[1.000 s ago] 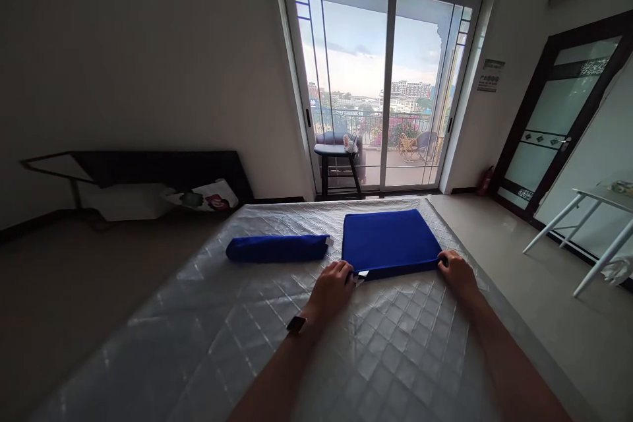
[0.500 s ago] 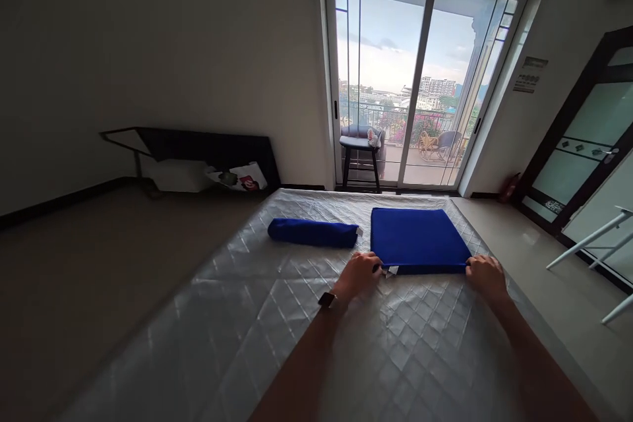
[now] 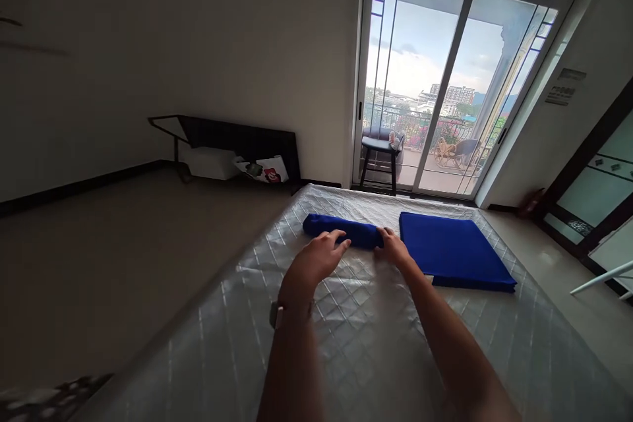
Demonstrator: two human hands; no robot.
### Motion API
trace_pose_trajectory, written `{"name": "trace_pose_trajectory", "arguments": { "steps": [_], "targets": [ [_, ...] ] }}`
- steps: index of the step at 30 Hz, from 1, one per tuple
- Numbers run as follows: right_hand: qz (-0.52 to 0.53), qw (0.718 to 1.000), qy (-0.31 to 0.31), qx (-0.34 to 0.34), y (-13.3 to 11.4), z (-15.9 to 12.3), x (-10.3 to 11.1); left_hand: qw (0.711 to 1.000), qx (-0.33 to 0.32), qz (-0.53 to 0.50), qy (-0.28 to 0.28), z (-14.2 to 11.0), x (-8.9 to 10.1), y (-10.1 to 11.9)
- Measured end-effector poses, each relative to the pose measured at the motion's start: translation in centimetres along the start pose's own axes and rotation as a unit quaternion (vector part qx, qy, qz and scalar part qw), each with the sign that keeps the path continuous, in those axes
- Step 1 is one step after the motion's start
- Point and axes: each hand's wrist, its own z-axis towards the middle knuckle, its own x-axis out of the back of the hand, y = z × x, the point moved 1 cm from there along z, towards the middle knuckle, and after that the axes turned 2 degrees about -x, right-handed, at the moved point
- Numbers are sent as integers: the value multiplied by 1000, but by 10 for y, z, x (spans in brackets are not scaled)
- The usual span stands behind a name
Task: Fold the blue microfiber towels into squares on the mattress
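Observation:
A rolled blue cloth (image 3: 357, 231) lies crosswise on the quilted silver-grey mattress (image 3: 346, 316). At its right end my right hand (image 3: 394, 247) grips it, thumb on the near side and fingers over the top. My left hand (image 3: 319, 256) is just in front of the roll's middle, thumb and fingers apart, with nothing in it. Whether its fingertips touch the roll I cannot tell. To the right of the roll, a flat, squarely folded blue cloth (image 3: 452, 250) rests on the mattress, with a small white label at its near left corner.
Beyond the mattress stands a dark stool (image 3: 380, 146) by the glass sliding door (image 3: 420, 79). A low black rack (image 3: 237, 135) with a white box and a bag is against the left wall. White metal legs (image 3: 601, 277) show at the right edge.
Both hands have left the folded cloth's near corners and moved left to the rolled cloth. My right hand has taken hold of the roll's right end. The view has shifted left.

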Motion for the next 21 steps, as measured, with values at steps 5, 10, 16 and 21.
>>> {"name": "trace_pose_trajectory", "arguments": {
  "steps": [5, 10, 16, 21],
  "targets": [
    [63, 996, 67, 19, -12, -20, -4, 998, -8, -26, -54, -2, -5, 6],
    [186, 955, 200, 119, -33, -75, 40, 979, -148, -136, -36, -10, 11, 52],
    [323, 906, 236, 136, -41, -146, 96, 944, -228, -232, -52, -43, 49, 113],
    [349, 888, 255, 160, -40, -174, 114, 944, -204, -251, -68, -63, 57, 139]
  ]
}}
